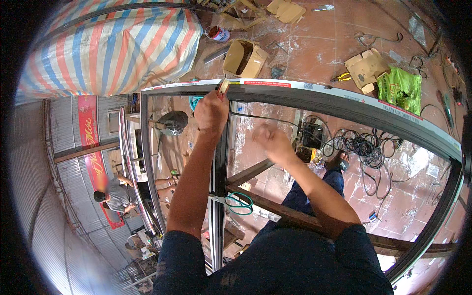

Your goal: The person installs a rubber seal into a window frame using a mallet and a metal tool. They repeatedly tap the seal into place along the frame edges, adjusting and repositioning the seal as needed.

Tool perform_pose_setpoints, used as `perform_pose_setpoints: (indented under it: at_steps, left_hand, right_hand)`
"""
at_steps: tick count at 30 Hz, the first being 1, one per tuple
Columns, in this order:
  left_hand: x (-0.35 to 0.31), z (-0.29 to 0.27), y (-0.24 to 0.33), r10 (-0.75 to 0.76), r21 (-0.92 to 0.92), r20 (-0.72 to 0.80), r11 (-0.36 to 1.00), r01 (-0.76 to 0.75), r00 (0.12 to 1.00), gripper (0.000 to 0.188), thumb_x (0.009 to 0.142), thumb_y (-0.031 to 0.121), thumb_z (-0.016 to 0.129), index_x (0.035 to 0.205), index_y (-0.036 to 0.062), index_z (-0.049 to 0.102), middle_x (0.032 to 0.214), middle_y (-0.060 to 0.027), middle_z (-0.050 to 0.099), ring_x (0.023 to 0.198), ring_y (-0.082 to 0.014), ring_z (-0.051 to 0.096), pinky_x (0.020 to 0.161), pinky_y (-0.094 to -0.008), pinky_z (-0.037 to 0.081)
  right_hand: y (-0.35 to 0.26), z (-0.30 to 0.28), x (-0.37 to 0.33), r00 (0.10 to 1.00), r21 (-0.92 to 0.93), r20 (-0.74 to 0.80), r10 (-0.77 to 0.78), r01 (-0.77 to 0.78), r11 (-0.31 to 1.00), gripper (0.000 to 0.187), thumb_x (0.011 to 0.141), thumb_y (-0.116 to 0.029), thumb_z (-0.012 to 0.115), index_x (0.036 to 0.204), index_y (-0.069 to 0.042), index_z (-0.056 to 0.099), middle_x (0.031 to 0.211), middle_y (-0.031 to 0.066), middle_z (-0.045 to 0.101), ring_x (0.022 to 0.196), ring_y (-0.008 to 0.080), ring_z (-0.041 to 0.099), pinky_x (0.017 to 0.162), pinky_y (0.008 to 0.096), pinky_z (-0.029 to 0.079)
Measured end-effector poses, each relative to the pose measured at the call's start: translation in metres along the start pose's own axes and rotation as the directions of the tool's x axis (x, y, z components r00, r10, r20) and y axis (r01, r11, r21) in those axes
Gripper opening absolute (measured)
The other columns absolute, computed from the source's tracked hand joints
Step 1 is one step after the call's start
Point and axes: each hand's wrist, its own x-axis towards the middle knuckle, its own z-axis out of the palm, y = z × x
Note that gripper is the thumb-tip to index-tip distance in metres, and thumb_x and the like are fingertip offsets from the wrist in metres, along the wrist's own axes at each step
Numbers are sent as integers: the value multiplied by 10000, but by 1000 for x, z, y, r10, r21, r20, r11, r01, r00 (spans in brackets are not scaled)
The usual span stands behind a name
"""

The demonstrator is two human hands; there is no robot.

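Dark cloth of the wearer's shirt (pixel 285 260) fills the bottom edge. Beyond it, a wooden beam (pixel 290 211) crosses under the large metal frame (pixel 324 101), blocking part of the floor, and a teal loop (pixel 239 203) hangs by the frame's middle bar (pixel 220 172). The right hand (pixel 273 142) is blurred above the opening; whether its fingers grip anything, I cannot tell. The left hand (pixel 211 112) has its fingers closed round a slim tool (pixel 223 88) at the frame's far rail. Below lies a tangle of black cable (pixel 368 147) near one foot (pixel 341 161). Farther off sit a green bag (pixel 400 91), an open cardboard box (pixel 245 59), a bucket (pixel 217 33) and a striped tarp (pixel 113 49); a co-worker (pixel 122 198) is at left.
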Motion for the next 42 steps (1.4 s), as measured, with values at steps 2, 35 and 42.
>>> perform_pose_setpoints:
  at_steps: [2,35,42]
  left_hand:
    - [5,10,-6,19,-1,22,1000,-19,1000,238,885,279,689,840,46,704,811,-217,730,780,-421,730,721,-514,590]
    - [-2,-24,-32,35,-545,395,813,203,918,342,803,360,757,877,25,766,877,-216,754,860,-368,744,799,-478,555]
    - [-24,-65,-43,-48,-771,466,468,432,883,199,809,246,780,755,58,743,686,-33,700,593,-132,617,528,-326,456]
  right_hand:
    - [16,26,-41,943,-356,203,-263,321,878,389,928,-435,730,1010,-57,696,900,133,670,787,272,678,651,457,523]
    - [-1,14,-138,978,94,83,189,-196,976,509,955,-478,695,1164,-36,554,1003,117,690,716,170,630,626,312,523]
    - [5,31,-72,924,-5,241,297,-305,952,880,929,-876,351,1129,-69,641,977,66,705,663,127,592,566,274,437]
